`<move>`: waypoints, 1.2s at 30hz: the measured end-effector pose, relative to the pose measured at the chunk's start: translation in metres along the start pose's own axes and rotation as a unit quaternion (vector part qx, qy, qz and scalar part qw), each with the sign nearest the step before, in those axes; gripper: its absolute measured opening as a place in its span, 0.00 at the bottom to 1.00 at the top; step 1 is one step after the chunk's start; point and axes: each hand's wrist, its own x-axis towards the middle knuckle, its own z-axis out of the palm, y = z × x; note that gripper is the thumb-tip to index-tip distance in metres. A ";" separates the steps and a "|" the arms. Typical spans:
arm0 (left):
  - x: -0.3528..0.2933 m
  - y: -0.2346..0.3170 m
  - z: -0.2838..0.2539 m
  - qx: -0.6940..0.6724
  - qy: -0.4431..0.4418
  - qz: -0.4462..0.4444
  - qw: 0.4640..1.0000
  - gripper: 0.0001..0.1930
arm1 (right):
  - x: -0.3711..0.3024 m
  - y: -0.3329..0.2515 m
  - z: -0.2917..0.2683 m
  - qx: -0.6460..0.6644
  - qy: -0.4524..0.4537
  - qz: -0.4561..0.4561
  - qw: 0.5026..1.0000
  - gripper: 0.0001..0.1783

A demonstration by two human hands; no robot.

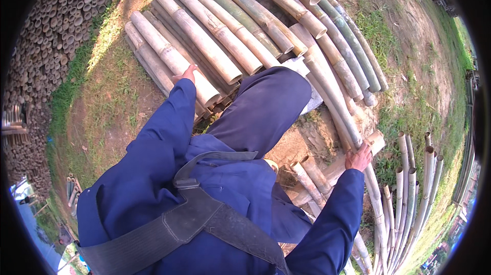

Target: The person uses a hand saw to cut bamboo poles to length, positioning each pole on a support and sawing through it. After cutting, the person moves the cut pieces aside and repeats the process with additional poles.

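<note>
My left hand [187, 74] lies across the top of a thick, pale bamboo pole [162, 50], close to its cut near end. The fingers bend over the pole; their tips are partly hidden. At the right, my right hand [359, 157] is closed round a long bamboo pole [335, 98] that runs from the upper stack down past my right side. Just beyond its knuckles is the pale end of a thicker bamboo piece [377, 142]. One bent leg [261, 106] extends between my two arms towards the stack.
A layered stack of cut bamboo poles [220, 29] fills the space ahead. Shorter bamboo pieces [312, 175] lie beside my leg. Slender bamboo poles [411, 198] bunch at the lower right. A large bamboo pile [56, 24] stands far left, past grass and bare soil [110, 116].
</note>
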 end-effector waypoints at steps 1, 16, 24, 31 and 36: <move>-0.010 -0.004 0.001 0.073 0.048 0.047 0.995 0.49 | -0.001 0.002 0.003 -0.004 0.000 0.001 1.000 0.37; -0.093 0.086 0.067 0.075 -0.083 0.578 0.809 0.37 | 0.004 -0.001 0.004 0.003 0.014 0.000 1.000 0.37; -0.158 0.138 0.244 0.294 -0.057 0.311 0.902 0.42 | 0.006 -0.010 -0.005 0.017 0.015 0.000 1.000 0.38; -0.199 0.163 0.245 0.324 -0.027 0.149 0.934 0.44 | 0.001 -0.009 -0.008 0.021 -0.012 0.017 1.000 0.40; -0.158 0.183 0.218 0.169 -0.222 0.019 0.960 0.42 | 0.005 -0.010 -0.011 0.026 -0.025 0.018 0.999 0.42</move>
